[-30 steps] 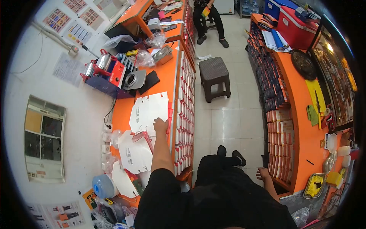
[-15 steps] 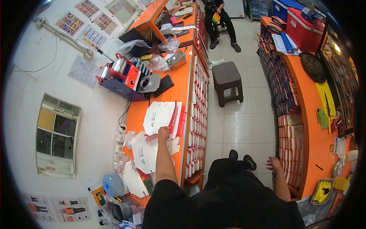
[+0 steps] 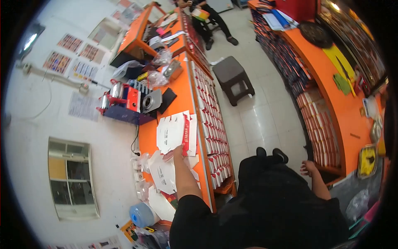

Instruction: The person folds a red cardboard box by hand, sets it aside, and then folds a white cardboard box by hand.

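My left hand [image 3: 178, 151] is closed at the lower edge of a flat white cardboard box [image 3: 171, 133] with a red printed strip, lying on the orange counter [image 3: 148, 135]. Its fingertips are partly hidden. Under and below that hand spread more flat white box sheets [image 3: 163, 172], overlapping one another. My right hand [image 3: 308, 168] hangs beside my body on the other side, fingers loosely bent and apart, holding nothing. It is nearest the shelf of stacked orange-and-white boxes [image 3: 319, 133].
A red and silver machine [image 3: 132, 101] stands farther up the counter. Folded boxes [image 3: 209, 120] line the counter's side. A dark plastic stool [image 3: 233, 76] is in the aisle, with a seated person [image 3: 209, 20] beyond. A blue water jug [image 3: 143, 215] lies near the sheets.
My view has turned, shifting the scene. The red-striped box by my left hand shows its strip more flatly now. My right hand remains by my side.
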Demonstrator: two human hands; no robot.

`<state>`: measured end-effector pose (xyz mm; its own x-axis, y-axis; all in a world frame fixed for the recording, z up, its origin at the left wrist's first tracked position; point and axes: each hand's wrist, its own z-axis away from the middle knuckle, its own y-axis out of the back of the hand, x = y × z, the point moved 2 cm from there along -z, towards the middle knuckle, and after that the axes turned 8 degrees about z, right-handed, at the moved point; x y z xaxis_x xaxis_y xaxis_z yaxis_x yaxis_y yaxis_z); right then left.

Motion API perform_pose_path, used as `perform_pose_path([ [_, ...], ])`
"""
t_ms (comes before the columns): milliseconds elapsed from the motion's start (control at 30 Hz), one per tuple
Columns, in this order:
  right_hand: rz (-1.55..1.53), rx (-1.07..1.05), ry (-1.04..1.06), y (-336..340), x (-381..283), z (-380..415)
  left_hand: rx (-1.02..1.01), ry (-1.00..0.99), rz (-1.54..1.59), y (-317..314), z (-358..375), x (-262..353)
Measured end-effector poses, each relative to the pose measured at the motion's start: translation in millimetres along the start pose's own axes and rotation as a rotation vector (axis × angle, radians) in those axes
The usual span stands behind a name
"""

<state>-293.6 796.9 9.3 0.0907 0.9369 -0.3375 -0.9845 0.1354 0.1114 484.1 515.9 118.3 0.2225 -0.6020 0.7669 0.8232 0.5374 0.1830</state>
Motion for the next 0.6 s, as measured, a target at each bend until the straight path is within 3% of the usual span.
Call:
perform_pose_path([
  [33,0.019,0.019,0.0,3.4,7.3,-0.6,-0.055,-0.419,-0.62,10.7,-14.8,2.6],
  [67,0.043,0.034,0.002,4.6,13.3,-1.5,-0.067,-0.416,-0.641,5.4,-6.9,2.2],
  [133,0.009,0.048,-0.013,10.3,19.7,-2.2,0.186,-0.62,-1.132,-7.8,14.9,4.2],
  [200,-0.01,0.051,-0.016,6.3,21.8,-3.5,0.172,-0.703,-1.199,-14.7,24.3,3.3],
  [267,0.399,0.109,0.013,1.0,14.2,-4.9,0.135,-0.87,-1.301,-27.2,34.2,7.9],
  [300,0.609,0.141,0.029,-2.4,7.8,-6.0,0.165,-0.746,-1.253,-33.4,58.3,20.6],
  [333,0.616,0.134,0.035,-8.8,0.9,-9.6,0.176,-0.741,-1.253,-27.6,55.9,24.0],
  [400,1.159,0.091,0.413,-27.3,-22.5,-16.8,0.469,-0.811,-0.808,-8.7,53.7,36.8],
  [433,1.161,0.089,0.424,-36.3,-35.9,-17.5,0.576,-0.933,-0.843,-2.8,65.2,46.0],
  [533,0.883,-0.035,0.774,-93.3,-111.0,22.8,0.77,-0.872,-0.824,-10.3,141.0,83.6],
  [600,0.742,-0.229,0.849,-144.5,-166.6,73.5,0.722,-1.067,-0.774,-23.7,185.3,84.1],
])
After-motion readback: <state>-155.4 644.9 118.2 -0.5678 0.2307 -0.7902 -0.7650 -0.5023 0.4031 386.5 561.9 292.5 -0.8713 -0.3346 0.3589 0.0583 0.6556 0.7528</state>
